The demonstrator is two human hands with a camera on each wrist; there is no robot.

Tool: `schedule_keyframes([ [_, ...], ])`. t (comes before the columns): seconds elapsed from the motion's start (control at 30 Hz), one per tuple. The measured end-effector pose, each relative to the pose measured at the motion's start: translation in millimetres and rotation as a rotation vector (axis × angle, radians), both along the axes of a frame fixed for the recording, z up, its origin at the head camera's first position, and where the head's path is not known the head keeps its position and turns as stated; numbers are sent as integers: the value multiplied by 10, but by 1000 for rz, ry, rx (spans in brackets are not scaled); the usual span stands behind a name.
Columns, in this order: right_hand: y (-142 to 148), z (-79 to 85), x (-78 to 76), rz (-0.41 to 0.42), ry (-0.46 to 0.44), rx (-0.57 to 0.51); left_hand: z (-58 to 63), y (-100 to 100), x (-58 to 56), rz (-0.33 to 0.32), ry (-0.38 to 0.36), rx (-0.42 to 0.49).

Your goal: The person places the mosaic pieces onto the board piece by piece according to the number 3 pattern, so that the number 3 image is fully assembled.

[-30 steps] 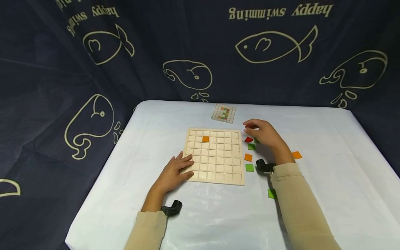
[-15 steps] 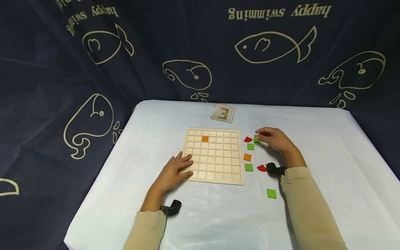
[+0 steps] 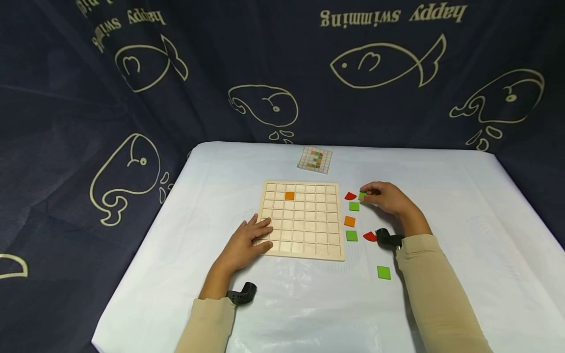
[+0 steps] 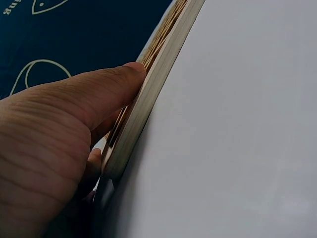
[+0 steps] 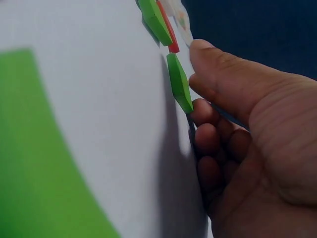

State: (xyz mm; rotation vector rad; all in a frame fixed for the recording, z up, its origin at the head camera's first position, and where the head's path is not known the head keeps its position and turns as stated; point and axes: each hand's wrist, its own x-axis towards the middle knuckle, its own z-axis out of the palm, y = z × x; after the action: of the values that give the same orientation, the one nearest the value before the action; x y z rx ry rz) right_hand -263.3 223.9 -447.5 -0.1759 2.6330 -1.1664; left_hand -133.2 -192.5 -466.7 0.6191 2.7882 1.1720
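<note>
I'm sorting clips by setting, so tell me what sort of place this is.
Most likely a curtained-off corner for tabletop play: fish-print cloth hangs behind and left of a white table, where a gridded board lies with coloured tiles beside it.

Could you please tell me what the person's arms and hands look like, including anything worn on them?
Both arms wear long beige sleeves; the left sleeve and right sleeve show no markings. The left hand and right hand are bare, without gloves. A black left wristband and right wristband show too. No cables are visible.
</note>
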Motion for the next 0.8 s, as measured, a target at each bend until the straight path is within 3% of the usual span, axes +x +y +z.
schedule_keyframes([
  [0.8,-45,-75,5,44,50,56,3,10,-4,2,3,-8],
])
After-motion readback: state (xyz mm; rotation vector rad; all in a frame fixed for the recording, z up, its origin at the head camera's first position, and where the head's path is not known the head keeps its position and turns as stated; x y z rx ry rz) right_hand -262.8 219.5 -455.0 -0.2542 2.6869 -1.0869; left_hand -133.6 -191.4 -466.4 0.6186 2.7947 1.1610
